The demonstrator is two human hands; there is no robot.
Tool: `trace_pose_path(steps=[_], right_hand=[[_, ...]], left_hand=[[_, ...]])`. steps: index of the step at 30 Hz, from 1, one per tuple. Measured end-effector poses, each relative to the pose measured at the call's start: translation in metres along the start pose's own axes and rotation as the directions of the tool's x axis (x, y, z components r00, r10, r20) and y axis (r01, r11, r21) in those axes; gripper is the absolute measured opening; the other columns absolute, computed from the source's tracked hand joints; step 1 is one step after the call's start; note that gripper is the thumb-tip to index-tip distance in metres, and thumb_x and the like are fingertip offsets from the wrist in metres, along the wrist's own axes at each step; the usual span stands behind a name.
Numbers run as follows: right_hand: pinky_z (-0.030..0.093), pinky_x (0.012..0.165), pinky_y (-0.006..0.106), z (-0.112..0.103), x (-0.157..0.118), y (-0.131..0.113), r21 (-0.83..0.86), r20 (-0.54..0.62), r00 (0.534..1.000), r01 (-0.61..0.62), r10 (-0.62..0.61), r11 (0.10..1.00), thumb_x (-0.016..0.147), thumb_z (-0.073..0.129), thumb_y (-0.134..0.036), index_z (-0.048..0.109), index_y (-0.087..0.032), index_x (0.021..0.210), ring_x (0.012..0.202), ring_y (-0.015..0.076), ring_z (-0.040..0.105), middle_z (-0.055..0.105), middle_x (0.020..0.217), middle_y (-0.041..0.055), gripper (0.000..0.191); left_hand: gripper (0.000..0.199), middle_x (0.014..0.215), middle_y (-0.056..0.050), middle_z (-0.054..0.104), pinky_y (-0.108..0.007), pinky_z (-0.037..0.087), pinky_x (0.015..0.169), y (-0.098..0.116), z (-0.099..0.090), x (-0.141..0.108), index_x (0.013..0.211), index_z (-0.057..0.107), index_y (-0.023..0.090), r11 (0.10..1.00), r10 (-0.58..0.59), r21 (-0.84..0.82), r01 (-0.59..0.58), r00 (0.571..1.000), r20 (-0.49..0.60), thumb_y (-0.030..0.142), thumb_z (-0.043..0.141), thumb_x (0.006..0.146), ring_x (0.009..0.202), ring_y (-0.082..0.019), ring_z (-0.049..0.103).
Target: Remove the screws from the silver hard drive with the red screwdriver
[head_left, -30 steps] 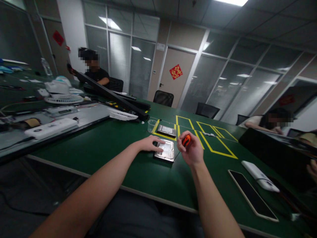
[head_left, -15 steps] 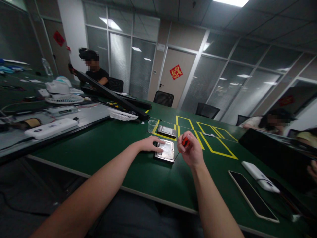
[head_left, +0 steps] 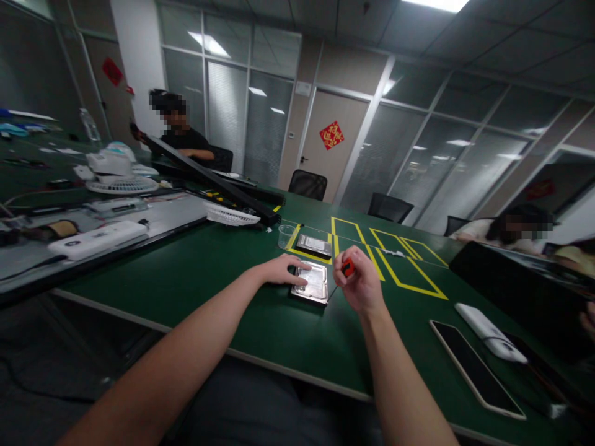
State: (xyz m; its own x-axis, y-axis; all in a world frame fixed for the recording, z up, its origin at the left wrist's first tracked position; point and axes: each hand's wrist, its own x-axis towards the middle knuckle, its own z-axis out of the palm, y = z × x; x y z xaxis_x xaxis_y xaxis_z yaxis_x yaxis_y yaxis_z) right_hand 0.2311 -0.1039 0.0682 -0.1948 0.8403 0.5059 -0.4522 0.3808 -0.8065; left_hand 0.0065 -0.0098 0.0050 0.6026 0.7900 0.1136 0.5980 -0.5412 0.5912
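A silver hard drive (head_left: 315,286) lies flat on the green table in front of me. My left hand (head_left: 279,270) rests over its left side, thumb and fingers spread on the top cover. The closed fingers of my right hand (head_left: 359,282) are wrapped round a red and black screwdriver (head_left: 348,267). Its thin shaft slants down left to the drive's right edge; whether the tip sits in a screw is too small to tell. Just behind, a second hard drive (head_left: 314,245) lies inside a yellow taped rectangle, with a clear plastic cup (head_left: 286,237) beside it.
Yellow tape rectangles (head_left: 421,285) mark the table to the right. A phone (head_left: 476,367) and a white power strip (head_left: 490,331) lie at right, near a large black panel (head_left: 515,291). Leftward are a white fan grille (head_left: 232,215) and another power strip (head_left: 98,240). Other people sit around the table.
Both hands stay in nearly the same place, with the screwdriver turned slightly in my right hand. The person at far left has shifted an arm.
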Motion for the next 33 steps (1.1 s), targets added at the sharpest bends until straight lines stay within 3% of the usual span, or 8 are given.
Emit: trace_pose_path(steps=[3,8,16,22,26,33], right_hand=[[0.030,0.043,0.021,-0.0015,0.0014,0.0005,0.007,-0.011,1.000,-0.019,0.019,1.000,0.092,0.058,-0.035,0.058,-0.020,0.081,0.043,0.0076,0.040,0.063,0.068,0.0004,0.018],[0.031,0.043,0.022,-0.0030,0.0035,0.0013,0.005,-0.048,0.999,-0.024,0.024,1.000,0.096,0.050,-0.042,0.064,-0.018,0.077,0.041,0.0084,0.038,0.057,0.057,0.0012,0.034],[0.034,0.045,0.023,0.0003,0.0002,0.0004,-0.038,-0.018,1.000,0.020,-0.021,0.999,0.091,0.061,-0.036,0.052,-0.020,0.073,0.047,0.0099,0.045,0.059,0.068,0.0001,0.025],[0.025,0.042,0.021,-0.0002,0.0013,0.0004,-0.012,-0.016,1.000,-0.027,0.026,1.000,0.092,0.059,-0.037,0.055,-0.021,0.078,0.040,0.0067,0.035,0.062,0.067,-0.0008,0.021],[0.027,0.042,0.022,-0.0018,0.0028,-0.0004,0.009,-0.031,0.999,-0.043,0.043,0.999,0.093,0.052,-0.043,0.061,-0.019,0.078,0.040,0.0078,0.036,0.060,0.062,0.0011,0.029],[0.036,0.044,0.022,-0.0002,0.0005,0.0005,-0.031,-0.015,1.000,0.020,-0.020,0.999,0.091,0.060,-0.036,0.058,-0.019,0.075,0.047,0.0097,0.046,0.059,0.067,0.0005,0.023]], left_hand=[[0.074,0.155,-0.007,0.044,-0.046,0.028,0.117,0.0009,-0.0007,-0.0006,0.140,0.060,0.037,1.000,-0.017,-0.005,0.017,1.000,0.004,0.070,0.074,0.075,0.143,-0.036,0.037],[0.074,0.156,-0.006,0.043,-0.047,0.028,0.117,0.0043,-0.0021,-0.0030,0.140,0.060,0.038,1.000,-0.030,-0.009,0.030,0.999,0.011,0.071,0.074,0.075,0.143,-0.036,0.037],[0.073,0.154,-0.007,0.044,-0.047,0.028,0.117,0.0001,-0.0009,-0.0007,0.140,0.059,0.038,1.000,-0.009,0.002,0.009,1.000,0.007,0.070,0.073,0.076,0.143,-0.036,0.037],[0.073,0.154,-0.007,0.045,-0.044,0.028,0.117,0.0000,-0.0001,-0.0012,0.140,0.060,0.036,1.000,0.005,-0.010,-0.005,1.000,-0.003,0.068,0.074,0.076,0.143,-0.035,0.038],[0.072,0.154,-0.006,0.045,-0.044,0.028,0.117,0.0012,-0.0001,-0.0017,0.140,0.060,0.037,1.000,-0.003,-0.003,0.003,1.000,0.000,0.068,0.074,0.076,0.143,-0.034,0.038],[0.072,0.153,-0.007,0.046,-0.044,0.029,0.117,-0.0011,0.0005,-0.0002,0.140,0.060,0.037,1.000,0.010,-0.001,-0.010,1.000,-0.007,0.069,0.074,0.077,0.142,-0.034,0.039]])
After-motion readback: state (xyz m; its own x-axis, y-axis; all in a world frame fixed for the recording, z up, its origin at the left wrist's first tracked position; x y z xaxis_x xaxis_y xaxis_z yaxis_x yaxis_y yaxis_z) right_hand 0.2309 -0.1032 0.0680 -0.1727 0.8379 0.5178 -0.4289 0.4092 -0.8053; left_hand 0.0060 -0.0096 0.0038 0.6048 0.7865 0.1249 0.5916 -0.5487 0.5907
